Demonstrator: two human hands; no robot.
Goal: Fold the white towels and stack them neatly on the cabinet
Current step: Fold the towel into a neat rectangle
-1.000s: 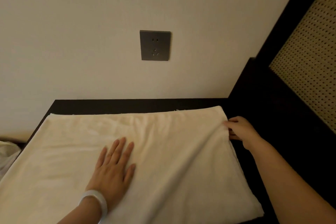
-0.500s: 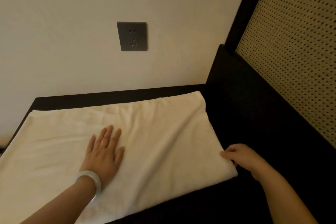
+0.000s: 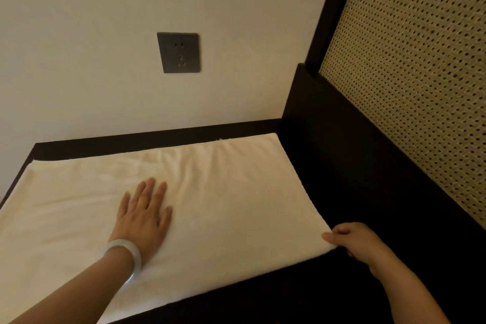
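Left grip [image 3: 143,221] flat, fingers straight, pressing white towel [image 3: 236,205] on dark cabinet [image 3: 131,141]; right grip [image 3: 355,242] pinches towel's near right corner

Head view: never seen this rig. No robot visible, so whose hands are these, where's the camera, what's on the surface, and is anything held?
There is no machine here. A person does the task with two bare hands, and the one camera sits on their head, looking forward and down, so you see their own arms reaching in from the bottom.

A white towel lies spread on a dark cabinet that stands against the wall. The left hand, with a pale bracelet on its wrist, lies flat on the towel with straight fingers and grips nothing. The right hand pinches the towel's near right corner, thumb on top.

Behind, on the wall, is a grey socket. To the right is a woven panel in a dark frame.
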